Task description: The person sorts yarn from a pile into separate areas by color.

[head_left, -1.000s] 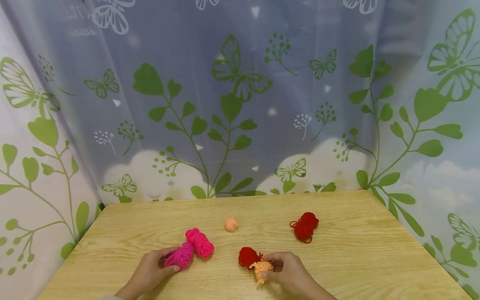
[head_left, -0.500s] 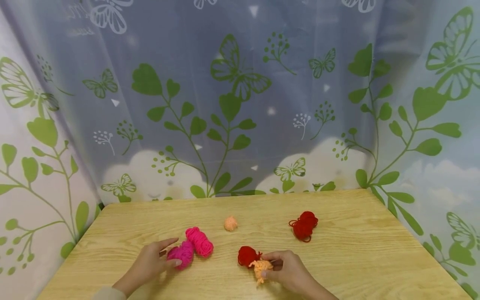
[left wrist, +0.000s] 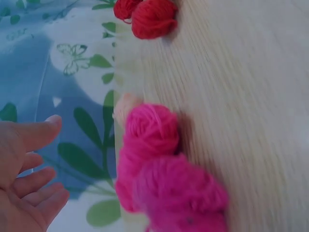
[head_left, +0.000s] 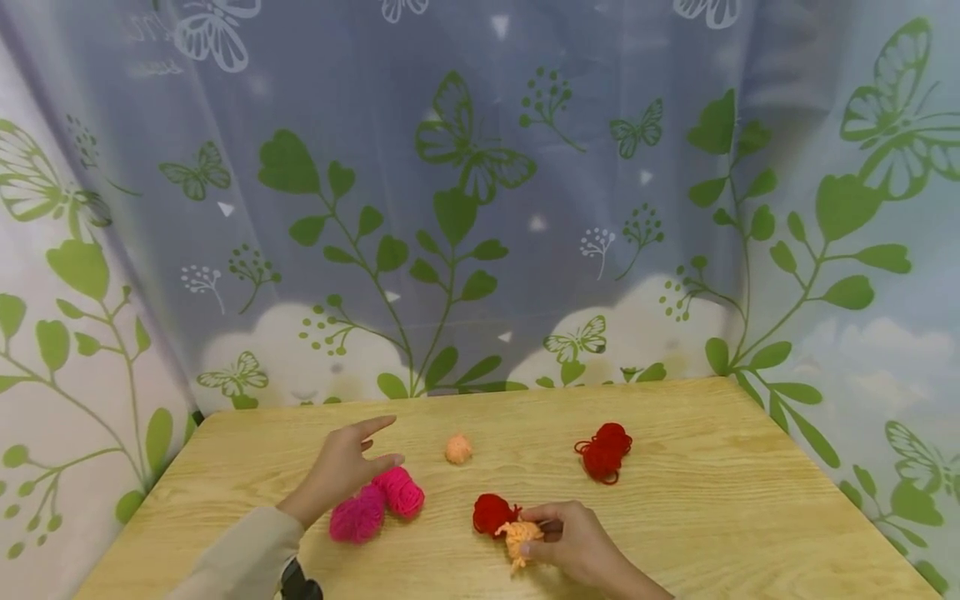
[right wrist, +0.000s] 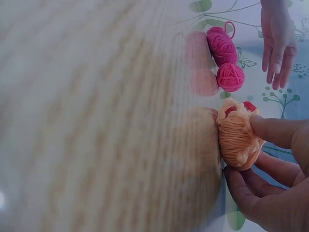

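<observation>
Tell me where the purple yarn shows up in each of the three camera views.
Head: purple yarn, low in the picture, left of centre.
Left wrist: purple yarn, at the bottom, slightly right of centre.
Right wrist: purple yarn, near the top, right of centre.
Shared landmark: bright pink yarn, right beside it in all three.

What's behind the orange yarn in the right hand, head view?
A red ball, beyond and to the left of the yarn. Its lower-right edge is covered, so whether the two touch can't be told.
</observation>
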`<state>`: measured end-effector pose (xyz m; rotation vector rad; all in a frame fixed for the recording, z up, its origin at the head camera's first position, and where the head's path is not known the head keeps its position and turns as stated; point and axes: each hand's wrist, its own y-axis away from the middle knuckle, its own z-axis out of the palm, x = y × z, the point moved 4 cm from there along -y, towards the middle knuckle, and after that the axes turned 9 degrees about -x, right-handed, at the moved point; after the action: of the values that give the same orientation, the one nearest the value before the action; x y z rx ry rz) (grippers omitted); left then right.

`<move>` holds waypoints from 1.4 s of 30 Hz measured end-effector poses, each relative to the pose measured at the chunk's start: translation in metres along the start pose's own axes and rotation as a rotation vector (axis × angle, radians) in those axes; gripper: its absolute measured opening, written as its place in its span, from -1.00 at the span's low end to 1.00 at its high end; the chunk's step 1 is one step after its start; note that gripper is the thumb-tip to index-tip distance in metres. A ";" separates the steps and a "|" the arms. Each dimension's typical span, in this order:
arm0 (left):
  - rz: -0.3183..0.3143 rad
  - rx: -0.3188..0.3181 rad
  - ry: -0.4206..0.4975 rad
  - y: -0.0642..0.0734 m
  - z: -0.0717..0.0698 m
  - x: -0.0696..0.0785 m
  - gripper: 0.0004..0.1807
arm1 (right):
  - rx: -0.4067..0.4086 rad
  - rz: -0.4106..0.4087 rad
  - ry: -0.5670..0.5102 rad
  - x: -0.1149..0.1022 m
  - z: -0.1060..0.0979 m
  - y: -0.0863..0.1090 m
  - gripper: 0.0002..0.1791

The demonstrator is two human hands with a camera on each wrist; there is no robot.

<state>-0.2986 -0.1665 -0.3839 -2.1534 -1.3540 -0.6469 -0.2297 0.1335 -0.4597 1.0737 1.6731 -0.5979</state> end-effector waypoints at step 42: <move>-0.032 0.079 0.070 -0.064 0.105 -0.001 -0.54 | -0.016 -0.010 0.023 -0.001 0.001 -0.001 -0.51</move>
<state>-0.3447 -0.0762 -0.4531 -2.0321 -1.3562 -0.6642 -0.2295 0.1318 -0.4590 1.0644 1.7012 -0.5799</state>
